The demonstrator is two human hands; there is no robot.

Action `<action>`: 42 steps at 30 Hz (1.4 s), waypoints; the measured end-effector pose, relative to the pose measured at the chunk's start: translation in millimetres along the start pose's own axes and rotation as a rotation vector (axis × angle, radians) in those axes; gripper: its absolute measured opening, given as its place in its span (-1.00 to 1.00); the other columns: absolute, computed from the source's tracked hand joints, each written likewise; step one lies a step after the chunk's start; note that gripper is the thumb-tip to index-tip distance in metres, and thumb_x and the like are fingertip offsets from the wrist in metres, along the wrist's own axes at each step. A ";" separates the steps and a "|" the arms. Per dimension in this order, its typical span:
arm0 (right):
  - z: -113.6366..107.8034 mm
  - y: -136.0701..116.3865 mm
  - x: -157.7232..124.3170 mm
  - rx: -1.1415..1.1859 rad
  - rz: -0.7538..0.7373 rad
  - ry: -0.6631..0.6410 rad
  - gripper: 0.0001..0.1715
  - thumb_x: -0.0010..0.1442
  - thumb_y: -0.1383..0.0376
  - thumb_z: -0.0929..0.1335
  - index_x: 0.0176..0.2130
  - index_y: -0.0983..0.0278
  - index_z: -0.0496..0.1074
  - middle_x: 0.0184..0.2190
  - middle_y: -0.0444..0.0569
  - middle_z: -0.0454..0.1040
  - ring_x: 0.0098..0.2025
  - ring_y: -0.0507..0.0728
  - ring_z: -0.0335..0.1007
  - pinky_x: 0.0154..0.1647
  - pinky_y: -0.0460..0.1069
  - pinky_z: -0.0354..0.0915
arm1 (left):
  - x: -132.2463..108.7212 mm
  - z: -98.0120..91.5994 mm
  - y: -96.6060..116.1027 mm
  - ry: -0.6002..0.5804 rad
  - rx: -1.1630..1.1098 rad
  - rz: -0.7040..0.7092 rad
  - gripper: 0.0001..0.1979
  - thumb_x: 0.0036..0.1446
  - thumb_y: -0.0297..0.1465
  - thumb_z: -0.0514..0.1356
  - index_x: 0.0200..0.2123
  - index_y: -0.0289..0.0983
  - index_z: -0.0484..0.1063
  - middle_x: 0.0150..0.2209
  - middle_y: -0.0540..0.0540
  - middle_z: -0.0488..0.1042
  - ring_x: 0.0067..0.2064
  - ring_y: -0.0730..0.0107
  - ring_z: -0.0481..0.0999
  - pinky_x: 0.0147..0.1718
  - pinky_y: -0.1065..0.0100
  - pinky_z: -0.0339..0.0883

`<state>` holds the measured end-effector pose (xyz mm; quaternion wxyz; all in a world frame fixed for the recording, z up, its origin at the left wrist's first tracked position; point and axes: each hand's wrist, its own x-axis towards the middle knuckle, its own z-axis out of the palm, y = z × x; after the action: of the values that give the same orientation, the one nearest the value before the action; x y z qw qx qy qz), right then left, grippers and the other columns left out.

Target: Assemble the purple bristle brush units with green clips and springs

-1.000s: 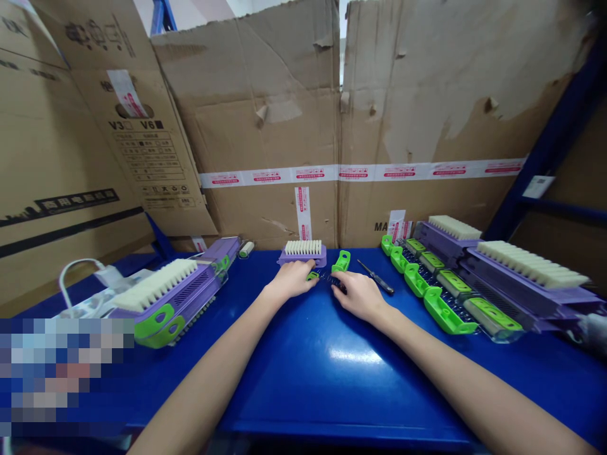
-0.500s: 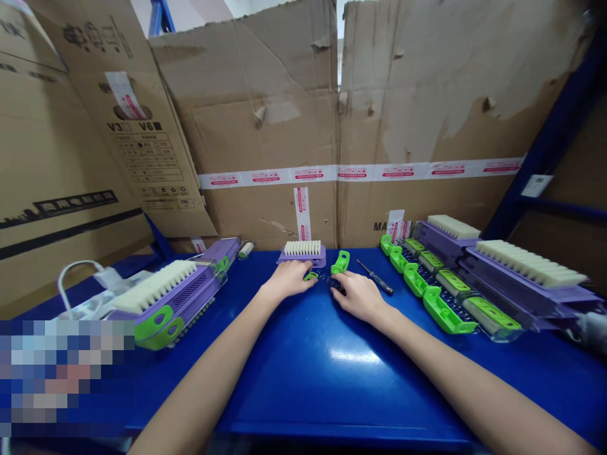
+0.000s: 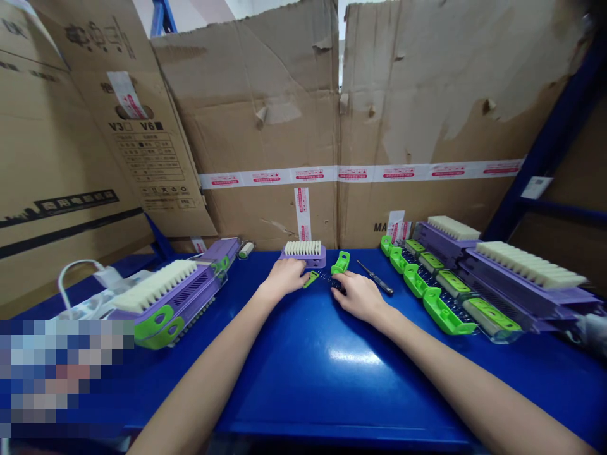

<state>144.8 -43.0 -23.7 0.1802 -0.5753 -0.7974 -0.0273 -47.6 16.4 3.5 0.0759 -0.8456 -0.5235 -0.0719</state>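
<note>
My left hand (image 3: 283,277) rests on the blue table (image 3: 303,373), fingers curled beside a small green plastic piece (image 3: 311,279); whether it grips the piece I cannot tell. Just behind it stands a purple brush block with white bristles (image 3: 303,252). My right hand (image 3: 359,295) lies palm down with fingers bent over a dark clear part (image 3: 327,278), next to a green clip (image 3: 341,261). A screwdriver (image 3: 375,277) lies just right of that hand.
Finished purple and green brush units sit at the left (image 3: 168,294) and in a row at the right (image 3: 474,284). Tall cardboard boxes (image 3: 294,126) wall the back of the table. A white cable (image 3: 78,272) lies at the far left.
My left hand has drawn back slightly to the left, uncovering the small green piece, which now lies tilted by its fingertips. My right hand has hardly moved.
</note>
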 end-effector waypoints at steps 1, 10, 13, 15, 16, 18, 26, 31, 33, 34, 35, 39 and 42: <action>-0.2 0.0 0.0 0.001 0.002 -0.002 -0.62 0.22 0.22 0.24 -0.01 0.26 0.42 -0.15 0.04 0.52 -0.14 0.18 0.46 -0.26 -0.01 0.28 | 0.3 -0.5 -0.7 0.008 0.015 -0.010 -0.72 0.16 -0.24 0.05 -0.33 -0.29 0.47 -0.30 -0.26 0.53 -0.20 0.04 0.54 -0.27 0.22 0.34; -1.9 -0.7 -0.3 0.006 0.014 -0.030 -0.61 0.23 0.23 0.23 0.00 0.26 0.41 -0.14 0.05 0.51 -0.13 0.18 0.45 -0.24 -0.01 0.27 | 1.8 -0.5 -12.0 0.157 0.133 -0.182 -0.70 0.23 -0.27 -0.03 -0.15 -0.34 0.36 -0.15 -0.27 0.46 -0.09 0.09 0.47 -0.28 0.27 0.35; -2.9 -0.8 0.0 0.004 0.024 -0.051 -0.60 0.23 0.21 0.22 0.01 0.26 0.41 -0.13 0.05 0.50 -0.11 0.17 0.44 -0.22 -0.02 0.27 | 1.9 2.4 -15.6 0.204 0.171 -0.230 -0.70 0.23 -0.26 -0.01 -0.12 -0.34 0.33 -0.13 -0.26 0.41 -0.05 0.09 0.41 -0.28 0.26 0.37; -2.9 -0.7 0.2 0.005 0.027 -0.055 -0.60 0.23 0.21 0.21 0.01 0.26 0.41 -0.13 0.04 0.50 -0.11 0.17 0.43 -0.21 -0.02 0.26 | 1.7 3.8 -17.3 0.225 0.184 -0.248 -0.71 0.22 -0.25 0.00 -0.11 -0.32 0.31 -0.11 -0.26 0.39 -0.03 0.09 0.38 -0.27 0.26 0.37; -2.6 -0.6 0.3 0.006 0.025 -0.055 -0.59 0.23 0.21 0.21 0.01 0.26 0.41 -0.13 0.04 0.50 -0.11 0.17 0.43 -0.21 -0.02 0.26 | 1.4 4.2 -17.9 0.229 0.186 -0.252 -0.71 0.22 -0.25 0.01 -0.11 -0.32 0.30 -0.11 -0.25 0.37 -0.02 0.10 0.36 -0.27 0.26 0.38; -2.0 -0.3 0.4 0.010 0.019 -0.052 -0.59 0.23 0.21 0.21 0.01 0.26 0.40 -0.13 0.03 0.50 -0.11 0.17 0.43 -0.21 -0.02 0.26 | 0.9 4.6 -18.6 0.225 0.183 -0.257 -0.71 0.22 -0.25 0.01 -0.10 -0.31 0.28 -0.09 -0.26 0.35 -0.01 0.10 0.34 -0.25 0.26 0.38; -2.6 -0.6 -0.1 0.007 0.023 -0.055 -0.59 0.23 0.21 0.21 0.01 0.26 0.40 -0.12 0.04 0.50 -0.11 0.18 0.43 -0.22 -0.01 0.26 | 1.6 8.4 -20.6 0.170 0.151 -0.245 -0.68 0.20 -0.25 0.04 -0.06 -0.34 0.26 -0.08 -0.27 0.36 -0.03 0.11 0.36 -0.19 0.22 0.35; -2.5 -0.7 0.3 0.006 0.020 -0.050 -0.59 0.23 0.21 0.21 0.01 0.27 0.40 -0.14 0.03 0.50 -0.13 0.18 0.44 -0.25 0.00 0.26 | 1.3 7.7 -20.5 0.132 0.143 -0.247 -0.68 0.22 -0.25 0.02 -0.06 -0.33 0.28 -0.08 -0.26 0.38 -0.02 0.13 0.38 -0.17 0.23 0.34; -2.6 -0.7 0.4 0.006 0.020 -0.049 -0.59 0.22 0.21 0.21 0.01 0.26 0.41 -0.14 0.03 0.50 -0.13 0.17 0.44 -0.25 -0.01 0.26 | 1.1 7.1 -20.4 0.126 0.150 -0.244 -0.68 0.22 -0.24 0.02 -0.07 -0.34 0.29 -0.08 -0.26 0.39 -0.02 0.12 0.38 -0.18 0.24 0.34; -2.8 -0.7 0.4 0.007 0.019 -0.050 -0.59 0.22 0.21 0.21 0.01 0.26 0.40 -0.14 0.03 0.50 -0.13 0.17 0.44 -0.24 -0.01 0.26 | 1.2 7.0 -20.5 0.125 0.153 -0.243 -0.68 0.21 -0.24 0.02 -0.07 -0.34 0.29 -0.09 -0.26 0.39 -0.03 0.12 0.39 -0.19 0.24 0.34; -3.0 -0.8 0.4 0.009 0.020 -0.053 -0.59 0.22 0.21 0.21 0.01 0.26 0.40 -0.14 0.03 0.50 -0.13 0.17 0.44 -0.24 -0.01 0.26 | 1.3 7.1 -20.6 0.126 0.156 -0.242 -0.68 0.21 -0.24 0.02 -0.07 -0.34 0.30 -0.09 -0.26 0.40 -0.03 0.12 0.39 -0.19 0.25 0.34; -3.9 -0.9 0.1 0.008 0.027 -0.066 -0.58 0.23 0.20 0.20 0.02 0.26 0.39 -0.12 0.03 0.50 -0.11 0.17 0.43 -0.22 0.00 0.26 | 2.2 8.2 -21.7 0.145 0.168 -0.231 -0.67 0.21 -0.25 0.03 -0.08 -0.35 0.31 -0.10 -0.26 0.42 -0.05 0.11 0.42 -0.23 0.25 0.34; -3.8 -0.9 0.1 0.002 0.028 -0.060 -0.58 0.22 0.20 0.21 0.02 0.26 0.40 -0.13 0.03 0.50 -0.12 0.17 0.43 -0.24 0.00 0.26 | 2.8 6.7 -22.2 0.148 0.171 -0.227 -0.68 0.21 -0.24 0.01 -0.11 -0.35 0.34 -0.12 -0.26 0.45 -0.07 0.10 0.45 -0.25 0.26 0.34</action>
<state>145.0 -44.1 -19.9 0.1570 -0.5869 -0.7943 -0.0065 -66.0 30.0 -1.3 0.1772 -0.7638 -0.6130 -0.0972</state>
